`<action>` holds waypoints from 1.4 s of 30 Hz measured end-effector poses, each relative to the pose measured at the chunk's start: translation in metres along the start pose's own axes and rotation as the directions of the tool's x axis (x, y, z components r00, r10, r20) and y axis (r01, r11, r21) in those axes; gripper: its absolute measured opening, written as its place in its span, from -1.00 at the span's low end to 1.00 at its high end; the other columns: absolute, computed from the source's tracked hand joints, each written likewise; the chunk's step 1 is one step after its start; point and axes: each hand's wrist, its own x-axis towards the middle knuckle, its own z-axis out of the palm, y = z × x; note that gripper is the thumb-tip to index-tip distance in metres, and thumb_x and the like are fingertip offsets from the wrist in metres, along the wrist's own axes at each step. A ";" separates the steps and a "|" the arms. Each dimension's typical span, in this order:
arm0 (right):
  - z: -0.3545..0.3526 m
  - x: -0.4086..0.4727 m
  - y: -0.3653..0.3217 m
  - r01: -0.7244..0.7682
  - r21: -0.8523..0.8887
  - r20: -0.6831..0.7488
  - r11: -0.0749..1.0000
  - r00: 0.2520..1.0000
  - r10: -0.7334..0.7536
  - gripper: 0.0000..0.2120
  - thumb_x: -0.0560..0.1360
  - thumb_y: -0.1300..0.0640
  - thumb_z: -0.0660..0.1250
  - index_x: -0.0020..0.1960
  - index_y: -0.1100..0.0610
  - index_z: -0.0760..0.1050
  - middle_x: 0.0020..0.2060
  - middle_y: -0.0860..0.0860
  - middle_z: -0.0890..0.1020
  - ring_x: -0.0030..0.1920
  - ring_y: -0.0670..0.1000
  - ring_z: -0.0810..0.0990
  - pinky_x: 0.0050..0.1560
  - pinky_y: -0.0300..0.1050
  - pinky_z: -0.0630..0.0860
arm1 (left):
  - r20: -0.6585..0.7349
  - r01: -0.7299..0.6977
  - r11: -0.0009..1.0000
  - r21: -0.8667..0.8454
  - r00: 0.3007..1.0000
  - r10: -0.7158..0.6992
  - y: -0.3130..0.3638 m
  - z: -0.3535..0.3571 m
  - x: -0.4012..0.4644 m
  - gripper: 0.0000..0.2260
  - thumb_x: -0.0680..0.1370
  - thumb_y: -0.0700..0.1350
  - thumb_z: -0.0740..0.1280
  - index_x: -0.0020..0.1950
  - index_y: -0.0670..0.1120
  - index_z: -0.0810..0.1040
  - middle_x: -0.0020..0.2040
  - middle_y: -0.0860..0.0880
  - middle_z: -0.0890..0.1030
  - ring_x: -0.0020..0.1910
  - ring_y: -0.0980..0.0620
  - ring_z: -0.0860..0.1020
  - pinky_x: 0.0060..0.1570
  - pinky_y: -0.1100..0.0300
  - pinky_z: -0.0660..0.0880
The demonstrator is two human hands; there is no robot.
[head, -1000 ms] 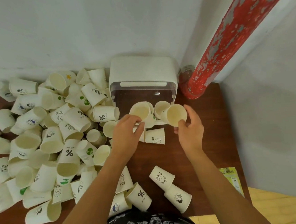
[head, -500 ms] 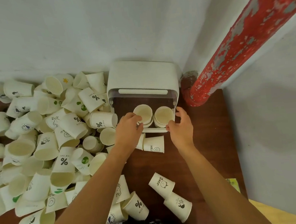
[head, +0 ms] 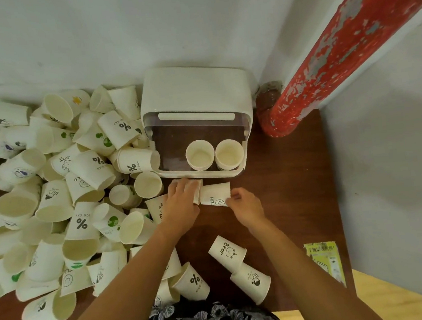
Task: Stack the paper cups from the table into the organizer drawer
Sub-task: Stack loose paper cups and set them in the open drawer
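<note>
Two cups upright in drawer; both hands' grip around lying cup.

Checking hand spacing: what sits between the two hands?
Head view: the lying smiley cup spans the gap between left hand and right hand, both touching it.

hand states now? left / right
Left hand: grips the rim end of the lying smiley cup.
Right hand: fingers curled at that cup's other end; grip unclear.
</note>
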 end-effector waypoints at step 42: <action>-0.051 -0.020 -0.070 0.415 -0.443 -0.295 0.794 0.769 -0.567 -0.75 0.64 0.10 0.18 0.22 0.11 0.56 0.04 0.00 0.63 0.10 0.02 0.52 -0.03 -0.08 0.49 | -0.416 -0.197 0.972 -0.127 0.900 0.128 0.032 -0.079 0.016 -0.78 0.61 -0.09 0.26 0.15 -0.12 0.64 0.08 -0.05 0.61 0.17 -0.03 0.43 0.08 0.15 0.40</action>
